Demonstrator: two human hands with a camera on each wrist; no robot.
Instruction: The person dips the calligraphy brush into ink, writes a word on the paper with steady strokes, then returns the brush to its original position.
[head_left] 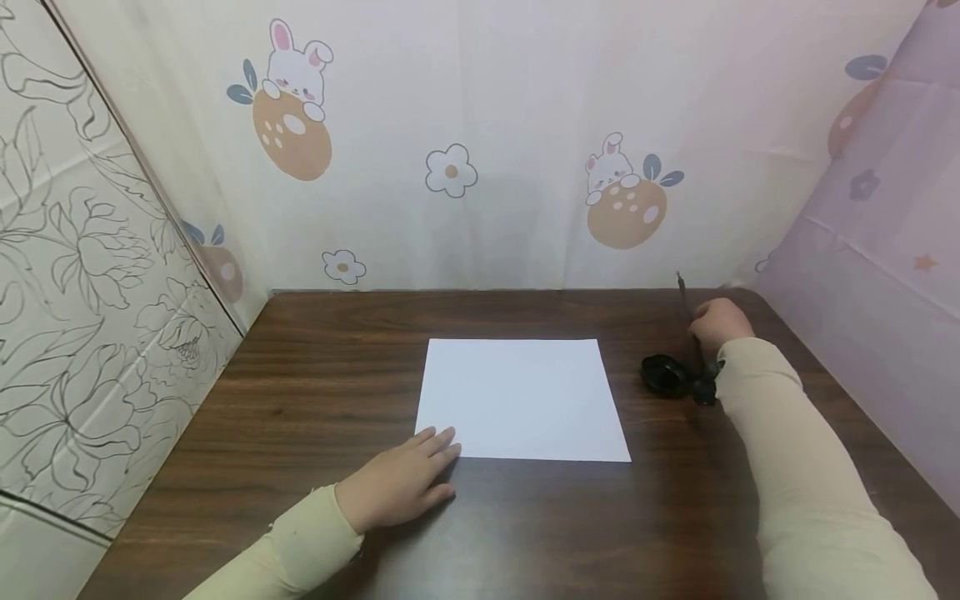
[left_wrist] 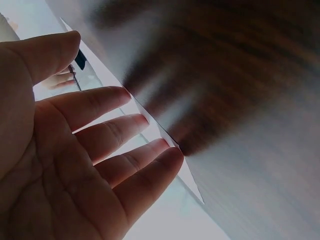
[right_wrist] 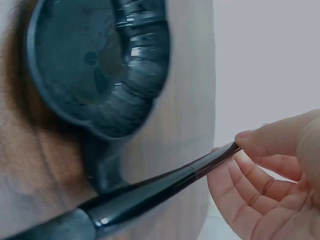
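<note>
My right hand (head_left: 722,323) pinches the dark shaft of a calligraphy brush (right_wrist: 145,200) between thumb and fingers. The thin end of the brush points to the back of the table, and its thicker part passes over the arm of a black ink dish (right_wrist: 75,65). In the head view the dish (head_left: 663,375) stands right of a blank white sheet of paper (head_left: 521,400). My left hand (head_left: 397,483) lies with straight fingers on the sheet's near left corner. The brush's bristle end is partly hidden by the sleeve in the head view.
The dark wooden table (head_left: 315,400) ends at the back against a white curtain (head_left: 517,100) with rabbit and flower prints. A panel with line-drawn flowers (head_left: 90,275) stands on the left, and a pale curtain (head_left: 885,275) hangs along the right edge.
</note>
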